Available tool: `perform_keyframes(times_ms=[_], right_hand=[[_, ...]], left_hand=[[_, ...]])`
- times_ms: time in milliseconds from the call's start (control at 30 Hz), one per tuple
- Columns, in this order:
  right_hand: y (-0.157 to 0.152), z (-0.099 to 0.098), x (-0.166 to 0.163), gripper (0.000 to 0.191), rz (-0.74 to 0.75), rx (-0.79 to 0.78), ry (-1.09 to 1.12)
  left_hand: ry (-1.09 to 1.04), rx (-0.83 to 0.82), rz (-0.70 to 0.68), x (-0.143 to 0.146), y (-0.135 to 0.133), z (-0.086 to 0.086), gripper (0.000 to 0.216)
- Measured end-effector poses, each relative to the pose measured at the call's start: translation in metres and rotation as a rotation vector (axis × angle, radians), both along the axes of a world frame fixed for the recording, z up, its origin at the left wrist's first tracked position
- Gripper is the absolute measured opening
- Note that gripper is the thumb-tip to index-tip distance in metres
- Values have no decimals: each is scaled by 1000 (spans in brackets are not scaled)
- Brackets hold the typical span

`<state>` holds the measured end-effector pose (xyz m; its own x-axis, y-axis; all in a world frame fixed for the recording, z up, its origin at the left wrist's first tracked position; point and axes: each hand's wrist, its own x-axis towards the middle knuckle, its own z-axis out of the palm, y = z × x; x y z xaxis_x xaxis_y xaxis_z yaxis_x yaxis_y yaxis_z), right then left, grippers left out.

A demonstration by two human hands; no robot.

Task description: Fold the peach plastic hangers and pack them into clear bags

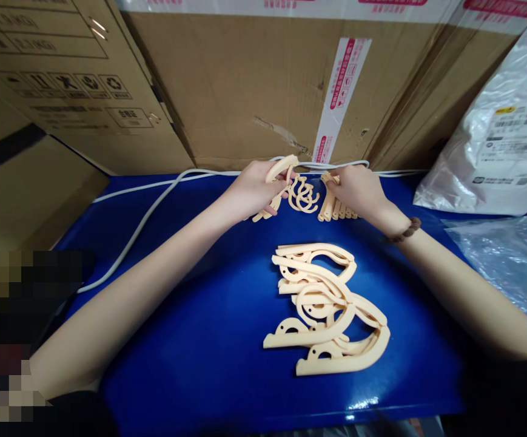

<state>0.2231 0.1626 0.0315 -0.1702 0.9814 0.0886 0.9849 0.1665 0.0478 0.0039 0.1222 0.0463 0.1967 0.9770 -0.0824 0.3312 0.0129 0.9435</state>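
Note:
My left hand point(255, 187) is closed around a curved beige plastic hanger arm point(283, 167), held above the far part of the blue table. Beneath that hand lie more beige pieces point(263, 212), partly hidden by the fingers. My right hand point(359, 187) pinches the far end of a beige hanger arm point(328, 203) at the left of a row of similar arms point(342, 212). Between the hands is a small heap of curved hooks point(306, 197). Closer to me, several folded beige hangers point(336, 365) overlap in a pile.
Cardboard boxes point(245, 85) wall off the back and left of the blue table point(190, 340). A white cable point(145, 221) runs along the back and down the left side. At the right stand a white plastic parcel point(481, 164) and clear plastic wrap point(509, 255).

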Motion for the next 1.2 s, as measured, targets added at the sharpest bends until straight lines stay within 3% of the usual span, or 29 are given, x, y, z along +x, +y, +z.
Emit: perform_keyframes(times_ms=[167, 267, 367, 467, 567, 633, 767, 1000, 1100, 1200], right_hand=[[-1, 0, 0, 43, -12, 19, 11], [-3, 4, -2, 44, -36, 87, 47], [-10, 14, -9, 38, 6, 117, 207], [-22, 26, -20, 32, 236, -60, 552], [-37, 32, -33, 49, 446, -315, 875], [-45, 32, -39, 50, 496, -375, 948], [-45, 33, -37, 42, 450, -298, 947], [-22, 44, -10, 25, 346, -28, 852], [-24, 49, -5, 28, 378, 186, 526], [-30, 50, -6, 39, 369, 355, 137]], left_hand=[[16, 6, 4, 2, -1, 2, 22], [-80, -27, 22, 4, -1, 5, 10], [-249, -111, 53, 5, 0, 7, 37], [-330, -143, 89, 4, 0, 7, 54], [-295, -55, 81, 6, -3, 5, 50], [-284, -16, 48, 8, -5, 5, 45], [-359, -4, 11, 9, -7, 7, 39], [-350, 68, 157, 5, -6, 19, 37], [-309, 44, 145, 6, -6, 21, 31], [-237, 6, 24, 7, -6, 19, 27]])
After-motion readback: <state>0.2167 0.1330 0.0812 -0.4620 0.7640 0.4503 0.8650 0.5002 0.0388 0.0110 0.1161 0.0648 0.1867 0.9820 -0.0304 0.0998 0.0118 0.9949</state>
